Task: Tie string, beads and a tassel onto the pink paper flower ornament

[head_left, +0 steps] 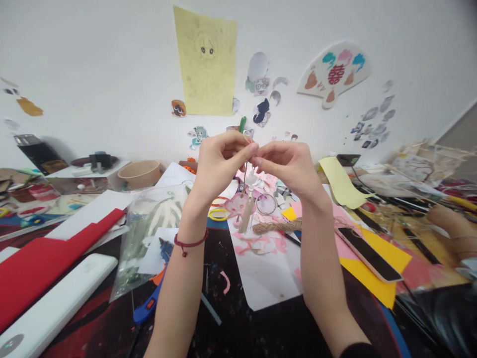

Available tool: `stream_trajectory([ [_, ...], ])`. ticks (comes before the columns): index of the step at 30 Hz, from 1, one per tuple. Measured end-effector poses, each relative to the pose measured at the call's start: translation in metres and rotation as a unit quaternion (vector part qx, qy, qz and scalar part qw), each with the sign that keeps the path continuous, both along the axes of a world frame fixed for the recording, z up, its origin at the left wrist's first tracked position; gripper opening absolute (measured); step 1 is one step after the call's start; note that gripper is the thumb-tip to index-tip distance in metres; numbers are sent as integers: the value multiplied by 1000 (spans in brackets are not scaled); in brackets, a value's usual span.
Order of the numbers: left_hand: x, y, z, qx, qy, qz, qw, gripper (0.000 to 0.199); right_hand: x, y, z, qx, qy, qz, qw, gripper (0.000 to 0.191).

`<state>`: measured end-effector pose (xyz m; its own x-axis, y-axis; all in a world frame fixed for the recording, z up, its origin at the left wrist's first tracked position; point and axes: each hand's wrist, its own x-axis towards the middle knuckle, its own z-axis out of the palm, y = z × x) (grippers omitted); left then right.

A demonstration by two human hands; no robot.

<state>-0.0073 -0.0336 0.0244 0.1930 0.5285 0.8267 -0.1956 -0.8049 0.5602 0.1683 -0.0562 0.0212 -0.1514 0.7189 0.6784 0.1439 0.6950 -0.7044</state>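
Observation:
My left hand (223,161) and my right hand (286,161) are raised above the table, their fingertips pinched together and almost touching. Between them they grip the thin top end of a tassel pendant (251,191). A pale ornament and a beige tassel (246,219) dangle below my fingers. Exactly which strand each hand pinches is too small to tell. Behind the tassel lies a pink cloud-shaped piece (238,205), partly covered. A clear ring (266,204) and a bundle of brown twine (278,226) are just below my right hand. Something green (243,124) shows above my left fingers.
White paper (263,286) with pink scraps lies under my hands. To the left are a blue utility knife (147,308), a plastic bag (130,248), red card (70,253) and a white device (59,308). A phone (368,253) and another person's arm (450,223) are at right.

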Motion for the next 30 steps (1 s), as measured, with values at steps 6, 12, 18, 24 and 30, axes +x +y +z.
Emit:
stream_trajectory([
  [6, -1, 2, -1, 17, -3, 24, 1000, 30, 2, -2, 2, 3, -2, -9, 1000, 16],
  [12, 1, 3, -3, 33, 3, 33, 999, 26, 3, -2, 4, -28, 24, 39, 999, 14],
  [18, 5, 8, -6, 96, -9, 123, 988, 11, 6, 2, 5, -76, 49, 68, 994, 9],
  [24, 9, 8, -6, 61, -52, 75, 994, 12, 8, 1, 5, -99, 53, 76, 991, 7],
  [30, 6, 1, -4, 43, -16, 20, 999, 8, 9, 1, 6, -94, 51, 53, 993, 8],
])
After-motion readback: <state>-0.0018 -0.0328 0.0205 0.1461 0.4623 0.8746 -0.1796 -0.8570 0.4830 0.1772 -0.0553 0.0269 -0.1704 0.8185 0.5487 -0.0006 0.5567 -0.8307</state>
